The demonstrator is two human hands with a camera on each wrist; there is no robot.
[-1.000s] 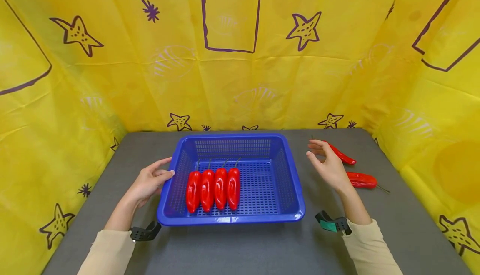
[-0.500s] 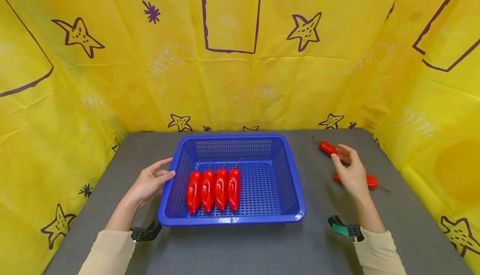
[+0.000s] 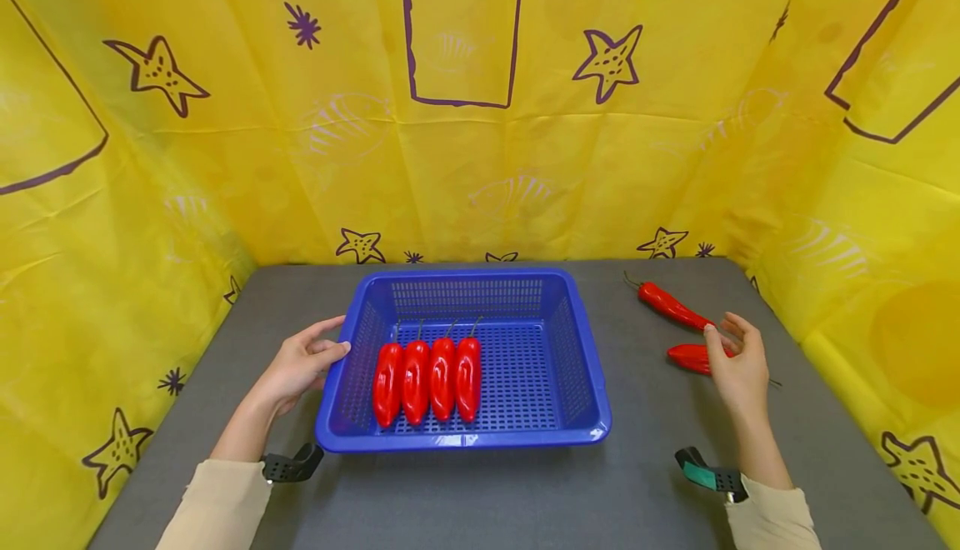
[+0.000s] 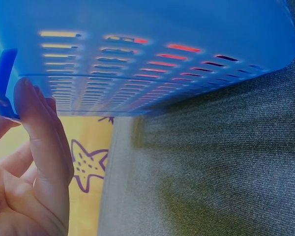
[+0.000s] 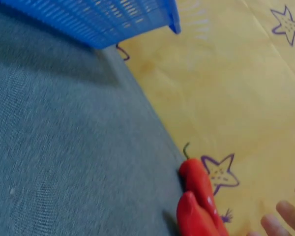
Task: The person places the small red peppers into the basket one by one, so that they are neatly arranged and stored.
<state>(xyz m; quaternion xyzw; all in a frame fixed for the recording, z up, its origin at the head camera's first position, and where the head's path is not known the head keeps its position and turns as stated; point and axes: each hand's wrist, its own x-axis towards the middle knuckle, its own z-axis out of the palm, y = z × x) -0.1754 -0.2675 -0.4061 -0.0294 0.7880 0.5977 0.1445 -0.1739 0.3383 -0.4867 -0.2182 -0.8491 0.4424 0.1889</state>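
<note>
Left hand on the basket rim, right hand over a loose pepper

Person at a dark grey cloth-covered table [image 3: 495,500], both hands bare. Blue rectangular plastic basket [image 3: 465,440] with latticed walls and floor, on the table a little left of middle. The left hand [image 3: 294,369] pinches the basket's left rim, thumb and fingers close together there.

In the basket's left half: four glossy red elongated peppers [image 3: 415,382], lying close side by side, thin stems toward the far wall. Bare lattice to their right.

Right of the basket, well apart from it, two more peppers on the table. The farther glossy red pepper [image 3: 671,306] lies slanted, green stem toward the back wall, pointed tip ending near the right thumb. The nearer glossy red pepper [image 3: 682,357] lies with its blunt-looking end toward the basket; the right hand [image 3: 738,375] covers part of it, stem poking out beyond. Right fingers loosely bent, a gap between thumb and fingers, nothing held; whether they touch the pepper, I cannot tell.

Beige sleeves [image 3: 217,504], a black wrist mount [image 3: 288,467] at each wrist. Yellow curtain [image 3: 465,158] around, printed with purple starfish.
</note>
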